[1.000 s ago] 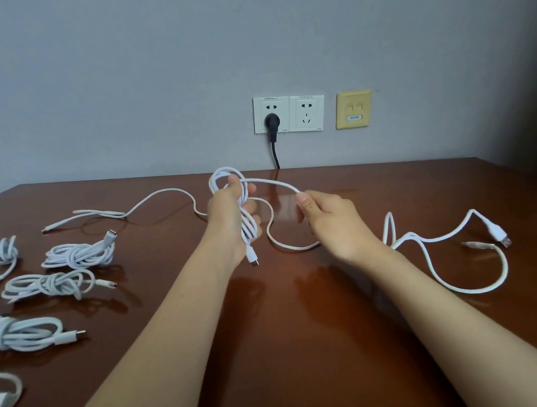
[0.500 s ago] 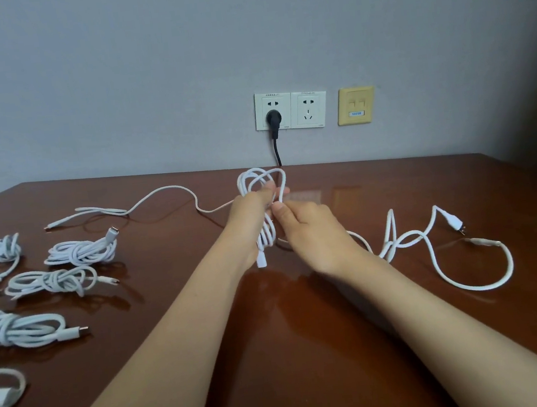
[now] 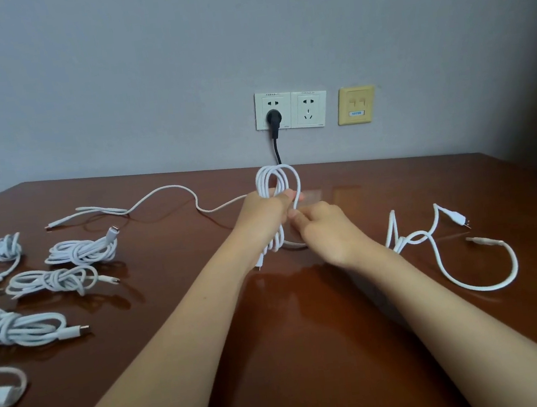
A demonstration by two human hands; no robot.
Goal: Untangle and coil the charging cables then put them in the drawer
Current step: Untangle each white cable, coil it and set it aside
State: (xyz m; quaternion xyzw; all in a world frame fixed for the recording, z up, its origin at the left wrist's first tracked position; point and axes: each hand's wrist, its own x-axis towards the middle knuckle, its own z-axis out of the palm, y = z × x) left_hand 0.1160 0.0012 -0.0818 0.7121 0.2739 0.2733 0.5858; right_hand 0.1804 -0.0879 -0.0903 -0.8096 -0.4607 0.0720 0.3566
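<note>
Left side of the desk (image 3: 310, 349): several coiled bundles (image 3: 80, 251) lie wound and apart from each other; drawer not in view. Next, far side, the free tail (image 3: 171, 187) of the white cable (image 3: 273, 168) snakes toward centre. Centre: left grip (image 3: 263, 217) is closed round the white cable's loops, held upright above the desk, loop tops sticking out over the fist, a connector end hanging below. Just right, touching it, right grip (image 3: 327, 233) pinches one strand betw. thumb & forefinger, prob. about to lay it onto the loops. Right side: a loose cable (image 3: 412, 240) sprawls w/ a twist in it, both plugs free, not yet wound. Handling, my read: cable is light, soft, a bit springy, smooth-jacketed, so loops prob. spring open if the fist relaxes. Hold at the waist of the loops, not the ends. Guide the strand a little back from the wound part; don't yank by the connectors, likely the weak spot. Tail should slide over the glossy desk w/o much snagging.
</note>
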